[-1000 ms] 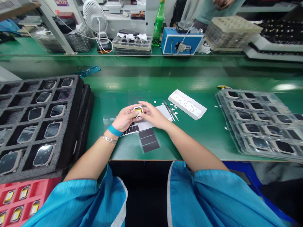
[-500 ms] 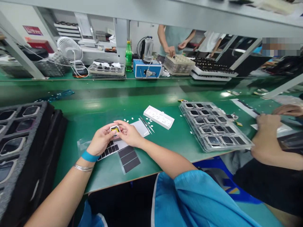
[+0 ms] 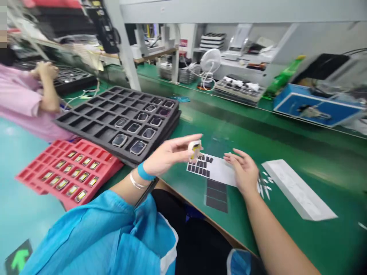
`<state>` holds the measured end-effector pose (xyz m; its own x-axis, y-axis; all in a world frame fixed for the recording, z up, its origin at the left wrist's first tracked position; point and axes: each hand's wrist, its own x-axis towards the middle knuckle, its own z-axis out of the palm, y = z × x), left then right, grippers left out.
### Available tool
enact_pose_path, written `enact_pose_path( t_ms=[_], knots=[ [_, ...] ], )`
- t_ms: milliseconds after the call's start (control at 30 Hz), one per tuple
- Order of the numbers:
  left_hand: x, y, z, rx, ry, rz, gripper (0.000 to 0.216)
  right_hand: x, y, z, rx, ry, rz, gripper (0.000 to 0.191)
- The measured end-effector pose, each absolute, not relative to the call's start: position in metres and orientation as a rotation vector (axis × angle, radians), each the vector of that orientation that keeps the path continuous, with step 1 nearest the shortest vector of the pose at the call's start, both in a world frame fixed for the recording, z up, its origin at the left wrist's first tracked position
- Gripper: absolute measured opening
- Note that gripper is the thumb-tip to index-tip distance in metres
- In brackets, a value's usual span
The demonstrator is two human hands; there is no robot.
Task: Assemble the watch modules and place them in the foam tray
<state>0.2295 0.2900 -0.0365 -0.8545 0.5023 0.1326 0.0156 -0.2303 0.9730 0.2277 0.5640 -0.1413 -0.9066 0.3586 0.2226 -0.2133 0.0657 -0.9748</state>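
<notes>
- While my left hand (image 3: 166,154) gripped a small white-and-yellow part (image 3: 195,150) between thumb and fingers, it hung above the bench (image 3: 229,130), near the left end of a white sheet (image 3: 220,168).
- My right hand (image 3: 245,173) was apart from the part, over the sheet's right end, its fingers loosely bent; I couldn't tell whether anything sat between the fingertips.
- Black pieces (image 3: 197,169) lay in rows on the sheet's left half, and three dark strips (image 3: 217,195) lay just beside its near edge.
- Just right of my right hand were tweezers (image 3: 267,192), blurred, with white scraps (image 3: 269,179) around them and a white box (image 3: 296,191) beyond.
- To my left, a black tray (image 3: 94,118) held watches (image 3: 138,147) in some of its pockets; nearer me, a red tray (image 3: 37,168) held yellow-faced pieces (image 3: 81,196).
- Farther left, a co-worker in a pink top (image 3: 20,91) had both hands raised together near another dark tray (image 3: 76,76).
</notes>
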Motion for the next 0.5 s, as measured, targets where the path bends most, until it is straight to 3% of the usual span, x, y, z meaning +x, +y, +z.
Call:
enact_pose_path(
  t_ms=[100,200,300,400,500],
  knots=[
    [0.225,0.229,-0.026,0.548,2.742,2.040,0.061,0.233,0.559,-0.140,-0.138,-1.989,1.798,0.040],
    [0.213,0.172,-0.028,0.015,3.583,1.352,0.055,0.237,0.557,-0.139,-0.147,-2.058,1.714,0.037],
    [0.209,0.129,-0.032,-0.464,3.713,0.810,0.051,0.237,0.559,-0.141,-0.147,-2.119,1.647,0.035],
    [0.215,0.100,-0.029,-0.671,3.548,0.616,0.044,0.233,0.562,-0.145,-0.120,-2.131,1.598,0.032],
    [0.222,0.090,-0.023,-0.577,3.387,0.479,0.051,0.234,0.561,-0.142,-0.101,-2.120,1.573,0.031]
  ],
)
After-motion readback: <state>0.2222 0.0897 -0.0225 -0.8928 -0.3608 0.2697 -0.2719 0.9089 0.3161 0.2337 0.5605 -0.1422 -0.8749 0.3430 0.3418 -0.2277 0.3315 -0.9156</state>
